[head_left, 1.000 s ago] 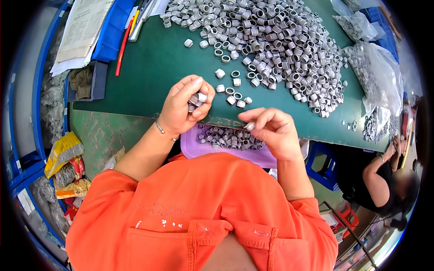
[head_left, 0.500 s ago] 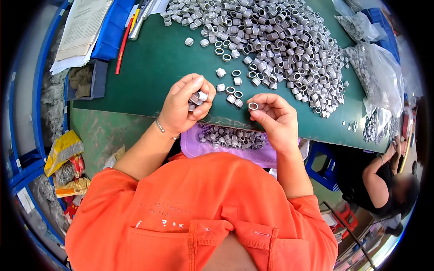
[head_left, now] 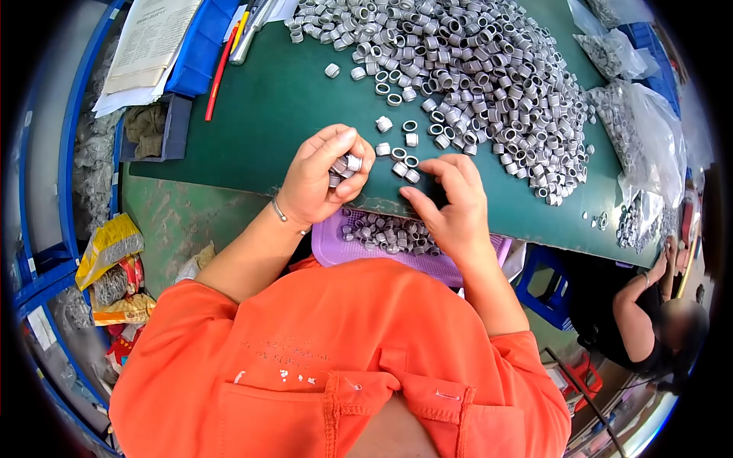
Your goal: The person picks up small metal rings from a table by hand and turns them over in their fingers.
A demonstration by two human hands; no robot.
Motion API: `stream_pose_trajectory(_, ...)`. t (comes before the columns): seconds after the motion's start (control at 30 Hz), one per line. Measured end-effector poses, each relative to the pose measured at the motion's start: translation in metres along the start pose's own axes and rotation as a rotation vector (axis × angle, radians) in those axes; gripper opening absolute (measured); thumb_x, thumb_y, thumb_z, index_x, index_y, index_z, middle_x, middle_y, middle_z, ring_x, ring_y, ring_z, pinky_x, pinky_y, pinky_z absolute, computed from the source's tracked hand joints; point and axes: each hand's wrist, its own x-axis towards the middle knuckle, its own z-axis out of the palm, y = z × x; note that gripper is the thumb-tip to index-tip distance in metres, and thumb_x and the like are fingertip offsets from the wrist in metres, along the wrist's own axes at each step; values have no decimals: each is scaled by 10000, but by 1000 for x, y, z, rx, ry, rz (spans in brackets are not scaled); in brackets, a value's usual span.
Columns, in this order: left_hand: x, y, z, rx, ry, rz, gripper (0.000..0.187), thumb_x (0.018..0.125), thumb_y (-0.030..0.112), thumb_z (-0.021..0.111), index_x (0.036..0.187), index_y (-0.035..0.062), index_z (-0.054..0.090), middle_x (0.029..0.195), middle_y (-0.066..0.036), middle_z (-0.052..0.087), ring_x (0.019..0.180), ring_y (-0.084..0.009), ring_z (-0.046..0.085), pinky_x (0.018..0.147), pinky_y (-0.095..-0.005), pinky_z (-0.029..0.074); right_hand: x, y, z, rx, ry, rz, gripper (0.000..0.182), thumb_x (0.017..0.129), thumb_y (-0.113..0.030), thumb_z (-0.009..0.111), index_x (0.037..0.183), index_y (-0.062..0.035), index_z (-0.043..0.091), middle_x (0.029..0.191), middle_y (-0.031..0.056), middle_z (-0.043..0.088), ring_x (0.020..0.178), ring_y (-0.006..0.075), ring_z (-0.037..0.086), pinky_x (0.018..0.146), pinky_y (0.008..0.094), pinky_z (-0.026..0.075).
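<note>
My left hand (head_left: 314,175) is curled round several short grey metal rings (head_left: 347,164), held above the table's near edge. To its right, my right hand (head_left: 456,206) has thumb and forefinger spread, with nothing visible between them. Close to those fingertips, a few loose metal rings (head_left: 405,169) lie on the green tabletop (head_left: 252,114), some upright and some on their sides. Beyond them spreads a large pile of the same rings (head_left: 489,84). Below my hands, a purple plastic basket (head_left: 328,246) contains more rings, partly hidden by my right hand and shirt.
Clear plastic bags of parts (head_left: 649,137) stand along the right side. A grey bin (head_left: 177,130), papers (head_left: 145,46) and pens (head_left: 221,76) are at the left. Another person (head_left: 637,324) sits at the lower right, near a blue stool (head_left: 561,305).
The ring that was pinched in my right hand is gone from its fingers, which have parted. That hand has shifted slightly left. My left hand still grips its rings.
</note>
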Motion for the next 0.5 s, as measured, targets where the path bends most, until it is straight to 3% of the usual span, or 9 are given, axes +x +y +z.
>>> stream_pose_trajectory(0.1, 0, 0, -1, -6, -4, 2, 270, 998, 215, 363, 840, 42, 497, 786, -111, 523, 424, -68, 372, 359, -179, 290, 0, 3, 3, -99, -11, -98, 199, 702, -27, 729, 864, -34, 614, 909, 87, 587, 815, 253, 576, 687, 320, 468)
stream_pose_trajectory(0.17, 0, 0, -1, -12, -1, 1, 271, 998, 217, 364, 842, 40, 497, 786, -112, 523, 423, -68, 371, 360, -179, 292, -2, 1, -1, 256, -29, 89, 186, 712, 19, 709, 860, -42, 614, 913, 84, 618, 796, 210, 604, 648, 293, 467)
stream_pose_trajectory(0.2, 0, 0, 0, 0, 3, 4, 271, 998, 218, 365, 842, 40, 498, 786, -113, 523, 423, -69, 371, 360, -179, 292, -3, 1, -2, 414, -17, 166, 173, 729, 60, 690, 847, -38, 610, 920, 70, 643, 795, 148, 616, 638, 251, 462)
stream_pose_trajectory(0.23, 0, 0, 0, 10, 6, 4, 272, 997, 219, 366, 843, 39, 499, 786, -113, 523, 423, -70, 370, 360, -179, 293, -5, 0, -2, 410, -16, 170, 173, 729, 60, 690, 847, -38, 610, 920, 70, 643, 795, 148, 616, 638, 251, 462)
stream_pose_trajectory(0.3, 1, 0, 0, 7, 3, 1, 271, 997, 217, 365, 843, 39, 500, 787, -113, 523, 423, -70, 370, 360, -180, 293, -7, -2, -2, 715, 50, 332, 162, 738, 77, 685, 836, -28, 610, 929, 63, 640, 818, 105, 597, 660, 227, 456)
stream_pose_trajectory(0.33, 0, 0, 0, 7, 2, 0, 271, 997, 215, 365, 843, 39, 502, 787, -113, 524, 423, -71, 371, 360, -181, 293, -7, -4, -4, 676, 49, 295, 225, 725, 148, 649, 901, 18, 596, 985, 98, 619, 820, 107, 575, 706, 218, 453)
stream_pose_trajectory(0.5, 0, 0, 0, 3, 6, -2, 271, 998, 214, 361, 842, 40, 498, 786, -114, 523, 423, -70, 371, 358, -179, 293, -8, 9, -11, 850, -58, 233, 291, 753, 142, 631, 1021, 41, 581, 979, 112, 643, 854, 154, 617, 730, 234, 497)
